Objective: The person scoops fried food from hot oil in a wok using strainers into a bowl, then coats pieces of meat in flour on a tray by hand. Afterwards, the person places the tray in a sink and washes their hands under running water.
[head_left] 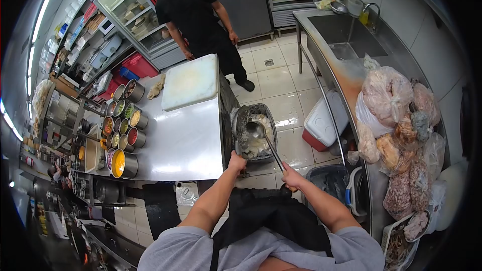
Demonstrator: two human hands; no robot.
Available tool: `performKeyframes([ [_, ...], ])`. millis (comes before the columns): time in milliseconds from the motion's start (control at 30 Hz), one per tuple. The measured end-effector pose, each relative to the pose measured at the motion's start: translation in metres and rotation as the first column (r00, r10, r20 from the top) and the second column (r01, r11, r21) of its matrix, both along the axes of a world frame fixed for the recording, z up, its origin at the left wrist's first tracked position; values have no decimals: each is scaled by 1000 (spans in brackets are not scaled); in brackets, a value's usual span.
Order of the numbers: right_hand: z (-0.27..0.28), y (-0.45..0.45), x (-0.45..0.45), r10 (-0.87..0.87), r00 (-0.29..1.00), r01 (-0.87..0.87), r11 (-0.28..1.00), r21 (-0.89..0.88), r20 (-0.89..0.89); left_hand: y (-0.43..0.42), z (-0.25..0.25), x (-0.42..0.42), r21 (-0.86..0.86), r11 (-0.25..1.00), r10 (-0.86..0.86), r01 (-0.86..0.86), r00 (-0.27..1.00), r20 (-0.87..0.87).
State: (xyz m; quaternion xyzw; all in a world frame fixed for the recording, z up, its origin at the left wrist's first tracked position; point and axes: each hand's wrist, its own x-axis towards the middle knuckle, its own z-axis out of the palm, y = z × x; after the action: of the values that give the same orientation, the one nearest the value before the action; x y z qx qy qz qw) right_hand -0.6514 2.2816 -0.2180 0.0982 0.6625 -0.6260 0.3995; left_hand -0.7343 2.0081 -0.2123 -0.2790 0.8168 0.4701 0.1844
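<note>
My left hand [237, 162] is closed at the near side of a dark, tilted wok [241, 129], beside the table corner. My right hand [291, 176] grips the long handle of a metal ladle [271, 149]. The ladle's round bowl lies at the wok's inner side, over a dark plastic bin [273, 120] on the floor. Whitish, wet-looking food scraps [260, 145] fill much of that bin. Where the wok's handle meets my left fingers is partly hidden.
On the left stands a steel table [186, 138] with a white cutting board [191, 83] and several metal food containers [125, 163]. Bagged food [389, 95] covers the right counter near a sink [346, 35]. A person [193, 17] stands beyond the table. A cooler [326, 118] sits below the counter.
</note>
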Motion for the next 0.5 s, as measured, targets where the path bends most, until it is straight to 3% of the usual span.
performKeyframes([
  [67, 5, -6, -7, -43, 995, 47, 998, 49, -94, 2, 1, 2, 55, 998, 20, -22, 999, 33],
  [200, 70, 14, 16, -35, 998, 32, 999, -37, -60, 4, 10, 2, 108, 991, 70, -75, 996, 55],
  [267, 84, 26, 26, 30, 998, -16, 970, -242, 53, 7, 11, 0, 126, 988, 85, -91, 995, 57],
  [367, 60, 22, 30, 94, 986, -61, 973, -223, 138, 3, 11, -2, 278, 947, 134, -160, 985, 109],
  [433, -4, 20, 2, 85, 994, -77, 990, -122, 68, 6, 24, -7, 252, 964, 61, -89, 991, 117],
  [500, -83, 21, -4, 229, 933, -120, 924, 362, -277, 3, 25, -3, 242, 970, 0, -31, 992, 126],
])
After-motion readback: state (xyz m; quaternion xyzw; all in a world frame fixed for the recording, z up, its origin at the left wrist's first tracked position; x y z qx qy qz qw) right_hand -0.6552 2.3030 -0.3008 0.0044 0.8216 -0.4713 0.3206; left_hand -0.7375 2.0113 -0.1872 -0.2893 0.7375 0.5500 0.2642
